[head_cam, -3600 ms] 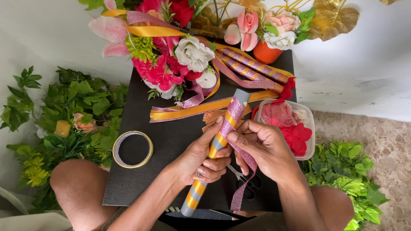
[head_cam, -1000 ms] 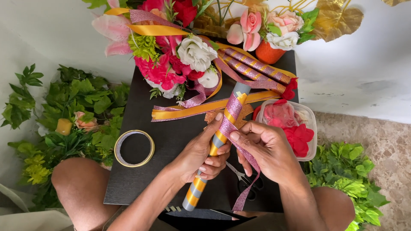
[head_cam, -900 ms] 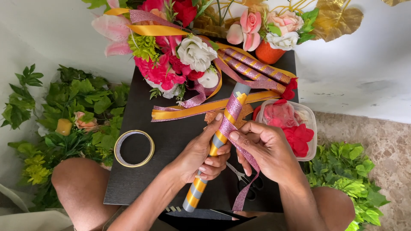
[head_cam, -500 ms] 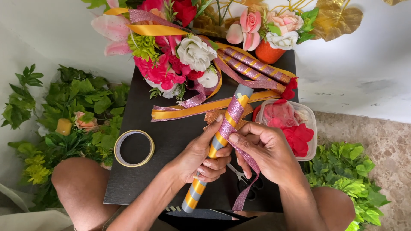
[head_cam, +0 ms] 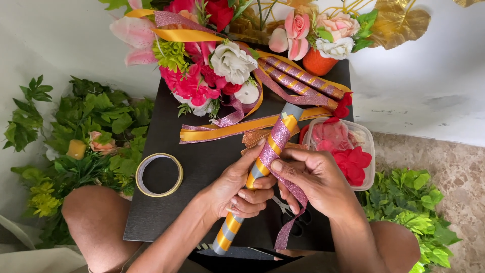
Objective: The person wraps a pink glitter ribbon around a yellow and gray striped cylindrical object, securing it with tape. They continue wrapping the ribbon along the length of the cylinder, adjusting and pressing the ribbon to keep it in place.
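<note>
Step in hand: winding a pink glitter ribbon (head_cam: 279,139) in a spiral round a grey tube (head_cam: 257,174) that already carries an orange ribbon spiral; judged about half covered, the pink showing only above the grip.
Left hand (head_cam: 235,187): closed round the middle of the tube, holding it tilted, the top end pointing away from the person toward the flowers (head_cam: 212,65).
Right hand (head_cam: 316,179): fingers pinched on the ribbon just beside the left hand's fingertips, pressing it to the tube; the loose tail (head_cam: 288,230) hangs below the grip.
Tube position: over the black table (head_cam: 202,156), its lower end near the table's front edge.
Beside the grip: scissors (head_cam: 290,217) lie under the right hand, partly hidden, so whether they are open is not clear; a clear tub of red petals (head_cam: 348,159) sits to the right, a tape roll (head_cam: 159,174) to the left.
Next move calls for: probably a turn of the tube in the left hand while the right keeps the ribbon taut and evenly spaced between the orange bands.
</note>
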